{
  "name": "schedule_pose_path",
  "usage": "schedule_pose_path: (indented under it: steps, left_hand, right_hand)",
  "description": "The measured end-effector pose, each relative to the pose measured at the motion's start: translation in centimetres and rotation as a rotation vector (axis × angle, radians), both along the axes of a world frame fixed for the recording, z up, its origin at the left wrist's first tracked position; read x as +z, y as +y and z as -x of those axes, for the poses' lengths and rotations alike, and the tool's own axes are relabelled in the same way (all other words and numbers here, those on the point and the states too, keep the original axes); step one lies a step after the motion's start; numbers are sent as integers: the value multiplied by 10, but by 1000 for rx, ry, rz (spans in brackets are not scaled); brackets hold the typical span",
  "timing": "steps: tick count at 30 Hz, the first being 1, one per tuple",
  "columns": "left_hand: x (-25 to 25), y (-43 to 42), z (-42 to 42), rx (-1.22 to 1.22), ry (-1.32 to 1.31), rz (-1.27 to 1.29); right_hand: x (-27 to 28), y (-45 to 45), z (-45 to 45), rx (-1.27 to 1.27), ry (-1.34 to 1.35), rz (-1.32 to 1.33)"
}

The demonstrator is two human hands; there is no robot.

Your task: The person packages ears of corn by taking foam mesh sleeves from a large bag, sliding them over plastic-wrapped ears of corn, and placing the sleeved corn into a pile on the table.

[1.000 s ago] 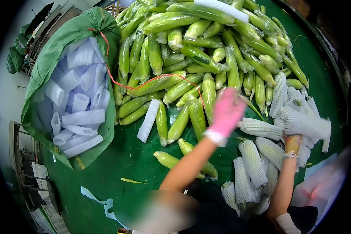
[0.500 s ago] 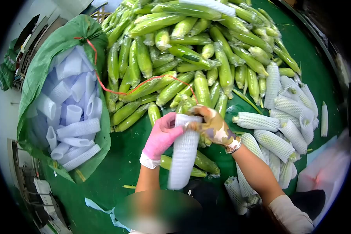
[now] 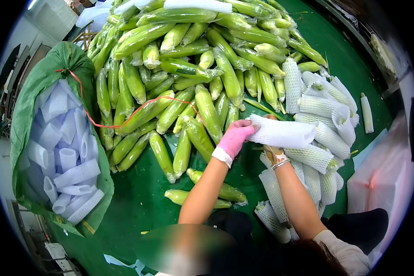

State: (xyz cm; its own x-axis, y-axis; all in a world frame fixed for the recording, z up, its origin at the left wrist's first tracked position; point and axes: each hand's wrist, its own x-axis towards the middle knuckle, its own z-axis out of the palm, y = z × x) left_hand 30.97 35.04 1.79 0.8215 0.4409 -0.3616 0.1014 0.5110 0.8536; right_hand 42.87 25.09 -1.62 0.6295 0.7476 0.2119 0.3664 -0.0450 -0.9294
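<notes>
My left hand (image 3: 235, 137), in a pink glove, pinches the left end of a white foam net sleeve (image 3: 283, 132). The sleeve lies nearly level in the air, and whether anything is inside it I cannot tell. My right hand (image 3: 275, 155), in a camouflage-patterned glove, is behind and below the sleeve; fingertips show at its upper edge, the rest of the fingers are hidden. Just beneath is a heap of sleeved ears of corn (image 3: 309, 157). Film-wrapped green ears of corn (image 3: 207, 112) are piled beyond my hands, and two more ears (image 3: 218, 187) lie near my left forearm.
At the left stands a green sack (image 3: 106, 184) full of loose foam sleeves (image 3: 79, 171). A red string (image 3: 133, 115) runs from it across the corn. One sleeved ear (image 3: 366, 113) lies apart on the green surface (image 3: 133, 198), and a pale plastic bag (image 3: 372, 177) sits at right.
Both hands have moved right with the foam sleeve, which has turned from upright to nearly level and is over the sleeved heap. The camera view has shifted to the right.
</notes>
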Motion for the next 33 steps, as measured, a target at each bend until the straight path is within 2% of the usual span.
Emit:
schedule_pose_path:
  steps: [2,3,4,5,6,7,8,9,10,11,12,13,14,15,16,17,18,19,20,21,22,23,24,25,26,27,28,30,31,32,33]
  left_hand:
    - [8,7,-9,-41,64,-53]
    - [11,10,-14,-79,126,-106]
    - [12,13,-18,-81,126,-109]
    - [10,15,-23,-11,-167,191]
    - [7,17,-29,60,-459,493]
    - [-9,20,-39,139,-580,682]
    - [-11,21,-41,133,-577,681]
    - [-14,22,-44,212,-578,597]
    - [-19,22,-46,290,-577,517]
    - [-38,34,-34,237,-461,51]
    - [-56,45,-22,208,-176,-574]
    - [-75,57,-11,258,58,-1002]
    - [-90,58,1,213,379,-1726]
    - [-57,38,3,285,479,-1382]
    - [-21,16,7,342,565,-1035]
    - [-27,10,22,236,613,-1162]
    - [-35,7,39,270,615,-1079]
    - [-61,4,60,324,382,-1198]
    - [-87,4,78,375,136,-1307]
    - [-99,2,82,366,144,-1316]
    - [-109,-2,83,439,75,-748]
    - [-71,-10,82,406,80,-423]
    - [-31,-19,80,413,107,-101]
    - [-37,-26,72,446,76,-338]
    - [-34,-35,60,470,43,-573]
    - [-29,-37,59,425,155,-1188]
    - [-31,-33,59,427,153,-1183]
    - [-34,-22,60,650,258,-879]
    - [-33,-12,66,642,546,-829]
    - [-34,-11,72,575,681,-937]
    - [-46,-14,80,519,762,-1053]
  right_hand:
    - [-46,-11,-34,16,8,92]
    - [-75,-16,-42,-20,-80,106]
    - [-73,-16,-43,-21,241,-36]
    - [-61,-15,-41,-53,554,-204]
    - [-46,-12,-45,-42,1273,-535]
    - [-52,-14,-56,147,1307,-612]
    - [-35,-9,-42,144,1306,-618]
    - [-20,-3,-20,41,1312,-672]
    - [-1,6,-4,-95,1460,-617]
    - [20,14,13,-248,1601,-572]
    - [25,13,26,-267,1761,-495]
    - [6,14,37,-187,1728,-340]
    - [-10,2,52,-84,1662,-316]
    - [-27,-11,67,14,1589,-296]
    - [-43,-23,84,-63,1386,-160]
    - [-41,-21,88,-100,1411,-110]
    - [-41,-21,94,-139,1438,-58]
    - [-26,-21,102,-255,1450,-49]
    - [-27,-24,107,-256,1435,-33]
    - [-24,-24,109,-211,1409,-20]
    - [-22,-24,112,-164,1381,-4]
    - [-42,-26,117,-93,1213,-98]
    - [-23,-29,115,-13,1206,-157]
    - [-1,-31,112,69,1201,-216]
    - [-10,-36,108,90,1149,-179]
    - [-19,-40,103,111,1097,-144]
    - [-19,-38,99,75,1145,-168]
    - [-18,-34,92,0,1237,-222]
    - [-10,-26,89,-95,1453,-249]
    - [-7,-23,87,-191,1667,-274]
    - [-50,-27,95,-125,1633,-201]
